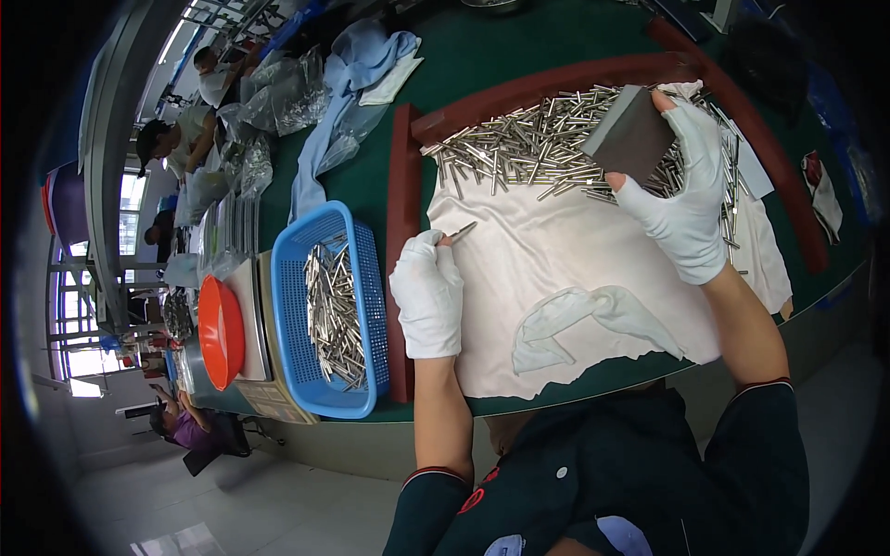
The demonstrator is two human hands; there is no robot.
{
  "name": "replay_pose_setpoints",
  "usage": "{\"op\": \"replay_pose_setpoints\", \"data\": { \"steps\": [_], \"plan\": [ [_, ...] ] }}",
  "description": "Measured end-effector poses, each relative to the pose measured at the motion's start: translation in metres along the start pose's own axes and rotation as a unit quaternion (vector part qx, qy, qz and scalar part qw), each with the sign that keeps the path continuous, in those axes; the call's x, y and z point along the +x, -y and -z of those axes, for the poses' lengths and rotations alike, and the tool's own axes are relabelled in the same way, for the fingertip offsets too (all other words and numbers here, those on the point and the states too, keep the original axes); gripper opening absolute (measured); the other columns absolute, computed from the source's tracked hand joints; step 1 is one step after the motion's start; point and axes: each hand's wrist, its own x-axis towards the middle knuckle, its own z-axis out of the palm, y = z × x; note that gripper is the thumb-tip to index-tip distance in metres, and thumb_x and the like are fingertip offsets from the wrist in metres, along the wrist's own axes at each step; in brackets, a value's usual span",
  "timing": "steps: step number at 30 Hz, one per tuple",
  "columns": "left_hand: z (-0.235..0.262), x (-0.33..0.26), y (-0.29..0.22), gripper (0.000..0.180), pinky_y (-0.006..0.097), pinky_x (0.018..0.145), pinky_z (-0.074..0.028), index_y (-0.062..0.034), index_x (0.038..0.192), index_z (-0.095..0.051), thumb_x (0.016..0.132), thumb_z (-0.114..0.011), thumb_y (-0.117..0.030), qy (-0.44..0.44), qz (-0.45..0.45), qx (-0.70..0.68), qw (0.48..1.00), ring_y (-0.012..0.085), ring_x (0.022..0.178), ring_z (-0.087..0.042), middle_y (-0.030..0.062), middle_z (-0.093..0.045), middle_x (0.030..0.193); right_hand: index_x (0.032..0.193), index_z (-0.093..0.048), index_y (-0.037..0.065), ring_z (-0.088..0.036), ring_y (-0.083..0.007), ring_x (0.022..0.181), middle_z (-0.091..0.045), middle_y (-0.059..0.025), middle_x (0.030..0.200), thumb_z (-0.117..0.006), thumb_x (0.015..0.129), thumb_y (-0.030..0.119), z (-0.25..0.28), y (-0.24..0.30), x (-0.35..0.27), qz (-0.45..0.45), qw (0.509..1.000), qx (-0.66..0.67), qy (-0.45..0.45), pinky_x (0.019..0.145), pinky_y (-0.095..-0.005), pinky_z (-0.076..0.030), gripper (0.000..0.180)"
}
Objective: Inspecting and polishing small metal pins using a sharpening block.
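One pin (466, 230) is projecting from the pinching left hand (428, 295) near the left edge of the cloth (593, 269), the right hand (684, 190) gripping a block (634, 134) over the far-edge pin heap (505, 153), which a red rail (547, 91) is probably containing

the grey block (640, 139) hides some metal pins (542, 148); the top edge crops a dish (491, 4).

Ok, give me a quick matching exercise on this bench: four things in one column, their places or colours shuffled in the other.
1. Single pin
2. Block
3. Basket
4. Bowl

A. Red-orange
B. Held in the right hand
C. Blue, with many metal pins inside
D. Held in the left hand

Pairs: 1-D, 2-B, 3-C, 4-A
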Motion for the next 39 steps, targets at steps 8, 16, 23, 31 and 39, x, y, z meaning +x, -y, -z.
{"op": "replay_pose_setpoints", "data": {
  "steps": [8, 16, 23, 31, 39],
  "plan": [
    [0.015, -0.001, -0.003, 0.009, 0.036, 0.064, -0.051, 0.0004, 0.095, -0.065, 0.087, -0.063, -0.002, -0.032, 0.013, 0.016, 0.999, 0.0303, 0.066, -0.065, 0.0171, -0.068, 0.083, 0.131, -0.053, 0.006, -0.051, -0.0266, 0.110, -0.054, -0.0096, 0.119, -0.087, 0.061, 0.016, -0.007, 0.003, 0.004, 0.006, 1.000, 0.010, -0.009, 0.095, -0.0371, -0.043, 0.078],
    [0.094, -0.027, -0.007, 0.010, 0.031, 0.059, -0.049, 0.0004, 0.097, -0.063, 0.087, -0.065, 0.000, -0.182, 0.054, -0.042, 0.981, 0.0237, 0.064, -0.062, 0.0128, -0.063, 0.079, 0.131, -0.052, 0.003, -0.051, -0.0269, 0.116, -0.055, -0.0099, 0.123, -0.085, 0.067, 0.017, 0.002, -0.005, -0.002, 0.009, 1.000, 0.012, -0.021, 0.102, -0.0374, -0.040, 0.073],
    [0.132, -0.067, 0.073, 0.014, 0.034, 0.066, -0.050, 0.0022, 0.099, -0.063, 0.089, -0.062, -0.008, -0.060, 0.195, 0.097, 0.974, 0.0298, 0.071, -0.063, 0.0146, -0.065, 0.084, 0.130, -0.053, 0.004, -0.052, -0.0263, 0.115, -0.056, -0.0101, 0.125, -0.085, 0.067, 0.017, 0.002, -0.001, 0.000, 0.010, 1.000, -0.006, -0.011, 0.100, -0.0370, -0.042, 0.072],
    [0.105, -0.028, -0.005, 0.016, 0.031, 0.062, -0.049, -0.0011, 0.103, -0.064, 0.087, -0.064, 0.000, -0.142, 0.017, -0.035, 0.989, 0.0246, 0.067, -0.061, 0.0129, -0.061, 0.082, 0.128, -0.054, 0.003, -0.053, -0.0252, 0.107, -0.055, -0.0102, 0.115, -0.085, 0.064, 0.016, 0.001, -0.002, 0.007, -0.007, 0.999, -0.018, -0.028, 0.094, -0.0356, -0.044, 0.072],
    [0.013, 0.041, -0.051, 0.013, 0.038, 0.067, -0.050, 0.0001, 0.090, -0.069, 0.082, -0.065, -0.010, 0.050, -0.029, -0.025, 0.998, 0.0330, 0.073, -0.065, 0.0182, -0.066, 0.082, 0.126, -0.055, 0.004, -0.053, -0.0270, 0.104, -0.055, -0.0099, 0.114, -0.086, 0.061, 0.017, -0.002, -0.007, 0.006, 0.019, 0.998, -0.030, -0.050, 0.092, -0.0376, -0.044, 0.073]
  ]
}}
